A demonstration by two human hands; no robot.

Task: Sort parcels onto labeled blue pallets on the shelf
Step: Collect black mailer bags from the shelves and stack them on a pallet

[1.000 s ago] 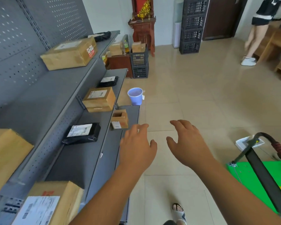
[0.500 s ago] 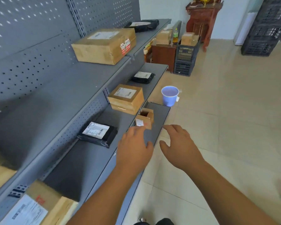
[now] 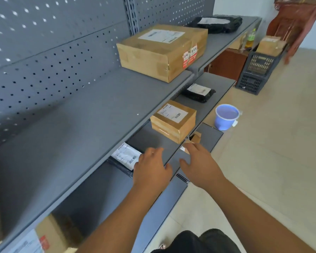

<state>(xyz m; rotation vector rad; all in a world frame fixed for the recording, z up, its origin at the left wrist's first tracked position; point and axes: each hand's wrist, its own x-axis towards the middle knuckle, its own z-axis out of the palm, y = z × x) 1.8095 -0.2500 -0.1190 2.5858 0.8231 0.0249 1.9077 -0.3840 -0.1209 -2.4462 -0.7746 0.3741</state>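
Left hand [image 3: 151, 168] and right hand [image 3: 201, 165] held spread, nothing gripped, lower centre of frame, black labelled parcel [image 3: 125, 156] seen on middle shelf [image 3: 151, 140] just beside left hand, taped carton [image 3: 173, 121] set beyond.

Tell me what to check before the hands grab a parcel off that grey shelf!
1. Left hand empty: ok, open, holding nothing.
2. Right hand empty: ok, open, holding nothing.
3. Black bag parcel within reach: ok, right beside the left fingertips.
4. Small open box touched by the right hand: cannot tell, the fingers hide part of it.
5. Blue pallets in sight: not ok, none visible.
6. Blue bucket away from the feet: ok, on the floor further along.
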